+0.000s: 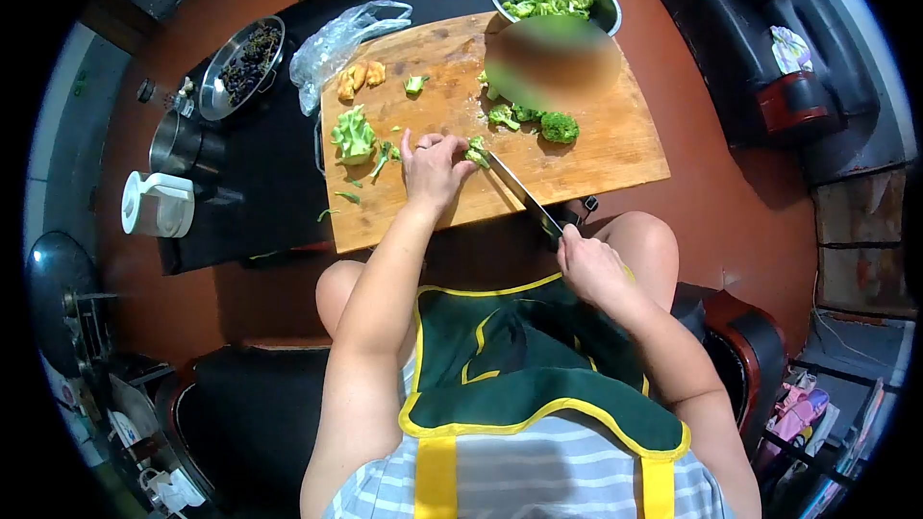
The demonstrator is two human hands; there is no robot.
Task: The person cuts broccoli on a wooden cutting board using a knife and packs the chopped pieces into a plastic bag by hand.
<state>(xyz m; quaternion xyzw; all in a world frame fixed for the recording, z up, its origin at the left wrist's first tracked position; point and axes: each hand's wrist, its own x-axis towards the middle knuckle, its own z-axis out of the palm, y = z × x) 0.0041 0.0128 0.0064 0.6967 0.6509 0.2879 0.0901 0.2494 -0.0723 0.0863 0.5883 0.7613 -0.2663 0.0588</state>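
My left hand [435,165] rests on the wooden cutting board [577,168], its fingertips pressed on a small broccoli piece [478,150]. My right hand [588,264] is closed around the handle of a knife [524,194], whose blade tip touches that same piece. Left of my left hand lie a pale green broccoli stalk [353,136] and thin trimmings [382,161]. Several broccoli florets [559,127] sit to the right, beyond the blade. Yellowish pieces [361,78] and a small green piece [415,85] lie farther back on the board.
A metal bowl of cut broccoli [615,17] stands at the back right, near a blurred area. A plastic bag [332,48] lies behind the board. On the black table's left are a metal basin [210,101] with dark contents, a steel pot [175,142] and a white pitcher [173,207].
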